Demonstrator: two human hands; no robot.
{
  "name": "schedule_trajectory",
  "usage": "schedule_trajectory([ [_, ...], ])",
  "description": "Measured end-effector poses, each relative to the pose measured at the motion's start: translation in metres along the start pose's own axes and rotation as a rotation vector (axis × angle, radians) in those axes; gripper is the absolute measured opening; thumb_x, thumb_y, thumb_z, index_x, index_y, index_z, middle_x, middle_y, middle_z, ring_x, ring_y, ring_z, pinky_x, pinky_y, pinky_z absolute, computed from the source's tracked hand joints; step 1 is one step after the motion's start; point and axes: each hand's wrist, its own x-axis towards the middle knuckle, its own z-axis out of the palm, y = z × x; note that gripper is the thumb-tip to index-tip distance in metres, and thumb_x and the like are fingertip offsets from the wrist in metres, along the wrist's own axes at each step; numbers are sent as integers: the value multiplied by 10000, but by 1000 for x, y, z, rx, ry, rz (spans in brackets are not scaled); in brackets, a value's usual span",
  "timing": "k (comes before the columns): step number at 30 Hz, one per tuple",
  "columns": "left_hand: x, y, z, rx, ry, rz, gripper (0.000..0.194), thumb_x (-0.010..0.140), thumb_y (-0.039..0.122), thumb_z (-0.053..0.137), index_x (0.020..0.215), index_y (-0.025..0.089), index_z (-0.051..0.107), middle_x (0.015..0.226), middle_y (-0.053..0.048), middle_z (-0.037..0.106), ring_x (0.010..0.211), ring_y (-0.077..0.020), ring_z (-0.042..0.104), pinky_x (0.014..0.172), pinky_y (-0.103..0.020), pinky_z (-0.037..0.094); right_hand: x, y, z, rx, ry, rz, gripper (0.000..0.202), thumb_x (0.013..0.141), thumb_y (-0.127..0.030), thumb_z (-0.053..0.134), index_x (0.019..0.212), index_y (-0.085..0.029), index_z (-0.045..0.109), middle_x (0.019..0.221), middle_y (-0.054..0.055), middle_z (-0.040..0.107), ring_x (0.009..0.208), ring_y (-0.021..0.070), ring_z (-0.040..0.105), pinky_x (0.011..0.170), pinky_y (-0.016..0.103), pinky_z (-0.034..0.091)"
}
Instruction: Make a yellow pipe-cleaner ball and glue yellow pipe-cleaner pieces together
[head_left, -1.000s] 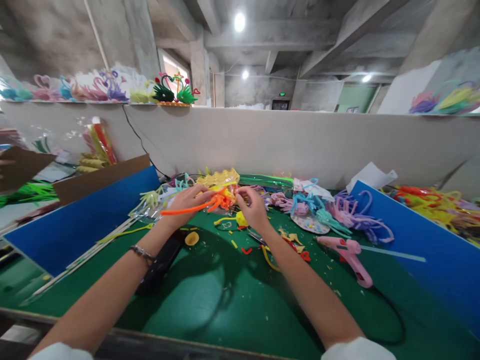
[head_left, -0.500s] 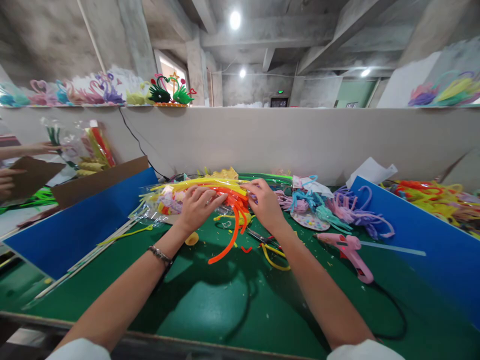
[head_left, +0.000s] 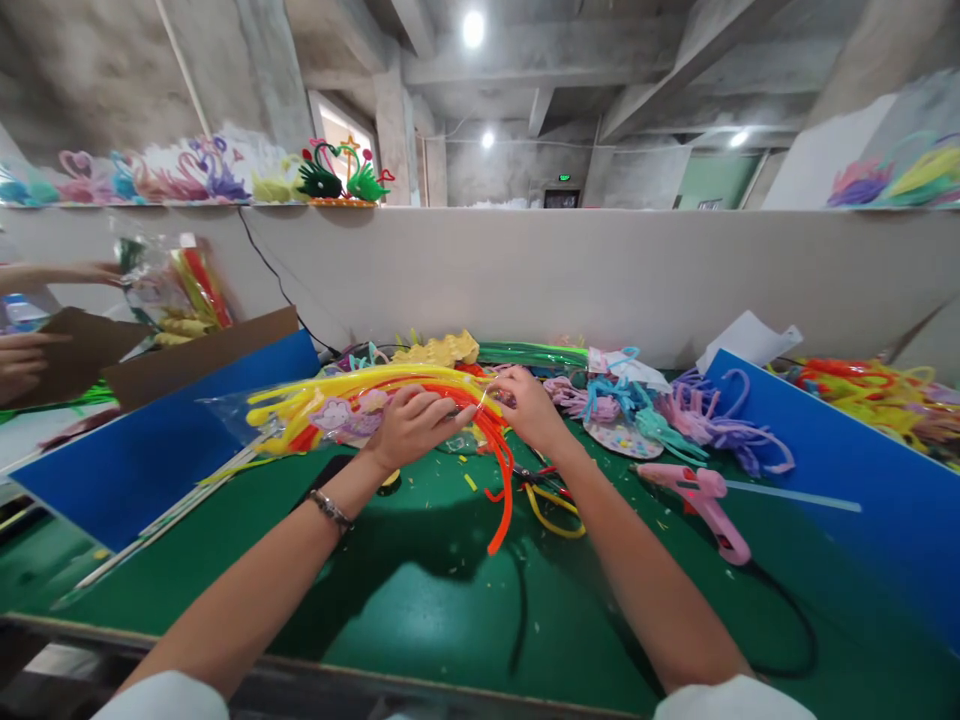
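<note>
A clear plastic bag holding yellow and orange pipe cleaners and flower-patterned pieces is raised above the green table. My left hand is closed around the bag's middle. At its right end, my right hand pinches the plastic and the pipe cleaners by the mouth. Several orange pipe cleaners hang out of that end, curving down toward the table. Below my right hand lie scissors, partly hidden, with a bent yellow pipe cleaner beside them.
A pink glue gun with its cord lies at the right. Behind it are pastel pipe-cleaner bundles. Blue boards flank the table. A co-worker's hands show at far left. Finished pipe-cleaner swans stand on the ledge.
The bag has been lifted and stretched straighter, its left end reaching further left. The hanging orange pipe cleaners have swung to the right. Both hands keep their hold.
</note>
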Motion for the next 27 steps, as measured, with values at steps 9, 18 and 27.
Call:
schedule_trajectory([
  [9, 0, 4, 10, 51, 10, 88, 325, 835, 110, 427, 1030, 334, 561, 781, 12, 586, 699, -114, 510, 696, -250, 389, -1, 4, -5, 46, -104, -53, 154, 751, -74, 442, 798, -157, 564, 865, 39, 457, 851, 143, 469, 785, 291, 398],
  [18, 1, -3, 24, 22, -47, -92, 375, 816, 53, 383, 1095, 270, 509, 1142, -68, 535, 1120, -174, 458, 860, -317, 416, -6, -13, -13, -73, -65, -205, 166, 855, -173, 336, 746, -185, 461, 865, 48, 430, 830, 153, 454, 787, 313, 404],
  [27, 6, 2, 27, -5, -72, -217, 276, 833, 106, 376, 1000, 212, 568, 1063, -68, 612, 966, -172, 553, 785, -301, 434, -7, -23, -16, -344, 98, -223, 162, 822, -140, 385, 732, -184, 513, 1105, 107, 439, 1008, 226, 411, 871, 374, 357],
])
